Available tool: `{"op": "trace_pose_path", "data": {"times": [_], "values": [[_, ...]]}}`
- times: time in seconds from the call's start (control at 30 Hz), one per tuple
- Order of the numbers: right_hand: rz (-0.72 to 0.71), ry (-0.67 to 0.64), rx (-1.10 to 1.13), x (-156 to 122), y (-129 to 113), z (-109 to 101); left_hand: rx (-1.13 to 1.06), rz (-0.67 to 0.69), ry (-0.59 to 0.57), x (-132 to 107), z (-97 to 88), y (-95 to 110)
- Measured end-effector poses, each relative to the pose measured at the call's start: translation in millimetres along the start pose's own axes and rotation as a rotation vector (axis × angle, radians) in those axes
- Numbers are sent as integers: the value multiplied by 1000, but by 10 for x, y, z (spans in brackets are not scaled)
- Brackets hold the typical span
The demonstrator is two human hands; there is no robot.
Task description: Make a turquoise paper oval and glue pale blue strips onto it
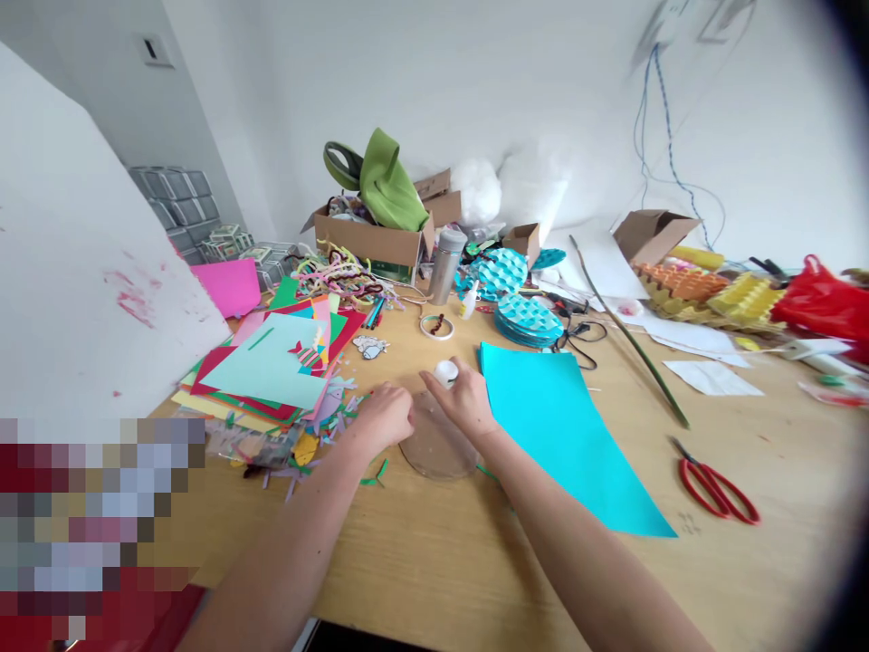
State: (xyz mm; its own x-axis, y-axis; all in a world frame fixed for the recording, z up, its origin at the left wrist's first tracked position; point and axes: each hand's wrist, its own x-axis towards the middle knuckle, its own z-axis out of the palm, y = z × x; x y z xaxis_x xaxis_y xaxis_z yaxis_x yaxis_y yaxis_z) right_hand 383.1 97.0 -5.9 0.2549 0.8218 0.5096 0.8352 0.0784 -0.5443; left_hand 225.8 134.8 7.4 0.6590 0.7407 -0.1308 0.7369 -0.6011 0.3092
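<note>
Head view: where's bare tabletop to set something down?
Bare table between the forearms at the near edge, and between the turquoise sheet and the red scissors. Crowded: paper stack and scraps by the left hand, the right hand with its white ball, boxes along the wall.

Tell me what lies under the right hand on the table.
A brown cardboard disc lies flat on the table beneath the right hand, which holds a small white ball. The disc's far edge is covered by that hand and the left hand.
</note>
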Motion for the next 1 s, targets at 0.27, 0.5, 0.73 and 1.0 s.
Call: {"op": "trace_pose_path", "data": {"times": [0.27, 0.5, 0.73, 1.0], "values": [[20, 9, -26, 121, 151, -82, 17, 24, 2, 3, -4, -3], [52, 56, -40, -17, 261, -281, 17, 34, -14, 15, 9, -18], [58, 96, -77, -162, 255, -425, 32, 33, 4, 19, 27, -21], [32, 57, -57, -436, 227, -584, 37, 27, 4, 30, 42, -38]]}}
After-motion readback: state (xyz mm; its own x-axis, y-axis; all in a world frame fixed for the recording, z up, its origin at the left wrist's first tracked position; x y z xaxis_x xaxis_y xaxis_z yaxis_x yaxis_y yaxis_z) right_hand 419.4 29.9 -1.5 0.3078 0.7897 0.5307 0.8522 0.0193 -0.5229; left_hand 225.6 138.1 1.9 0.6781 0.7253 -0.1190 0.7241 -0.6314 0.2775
